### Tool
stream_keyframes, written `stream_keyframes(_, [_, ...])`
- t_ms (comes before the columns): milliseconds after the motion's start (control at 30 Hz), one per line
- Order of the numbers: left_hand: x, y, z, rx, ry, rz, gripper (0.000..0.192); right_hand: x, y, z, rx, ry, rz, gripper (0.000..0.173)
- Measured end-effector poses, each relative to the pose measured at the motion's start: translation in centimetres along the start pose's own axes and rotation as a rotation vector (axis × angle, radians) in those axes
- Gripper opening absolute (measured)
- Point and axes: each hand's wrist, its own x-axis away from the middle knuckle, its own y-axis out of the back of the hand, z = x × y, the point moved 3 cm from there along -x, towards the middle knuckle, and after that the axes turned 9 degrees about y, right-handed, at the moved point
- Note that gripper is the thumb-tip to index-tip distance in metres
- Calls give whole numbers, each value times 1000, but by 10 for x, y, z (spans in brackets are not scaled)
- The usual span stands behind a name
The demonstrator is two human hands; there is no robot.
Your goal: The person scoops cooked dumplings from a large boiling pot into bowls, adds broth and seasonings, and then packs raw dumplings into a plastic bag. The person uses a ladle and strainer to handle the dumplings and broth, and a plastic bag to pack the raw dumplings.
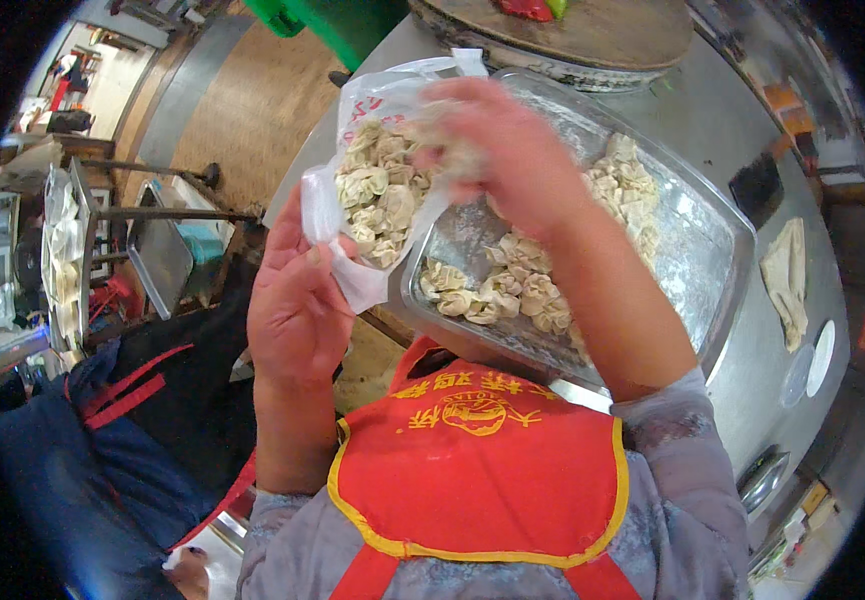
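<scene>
My left hand point(301, 300), at the left, grips the near edge of a white plastic bag point(361, 281). The bag lies open and holds many folded wontons point(383, 202). Above the bag's right side is my right hand point(492, 150), blurred, with wontons point(451, 142) at its fingers. Just right of the bag is a floury metal tray point(702, 232). More wontons point(541, 292) lie along its near side and others point(623, 187) further back, partly behind my right forearm.
A round wooden chopping block point(590, 45) stands behind the tray on the steel table point(732, 127). On the right lie a beige cloth point(785, 285), a dark flat object point(755, 187) and a white lid point(821, 358). A green bin point(342, 26) is behind the table; a person in dark clothes point(132, 435) is close at left.
</scene>
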Motion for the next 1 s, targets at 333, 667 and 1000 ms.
stream_keyframes(333, [6,15,-6,-40,22,-89,61,38,123,-4,1450,190,-285,14])
stream_keyframes(667, [-4,-3,-4,-129,16,-229,61,144,241,-2,1370,-371,-377,30])
stream_keyframes(1000, [-11,-12,-1,-149,75,-156,58,60,181,-3,1688,311,93,35])
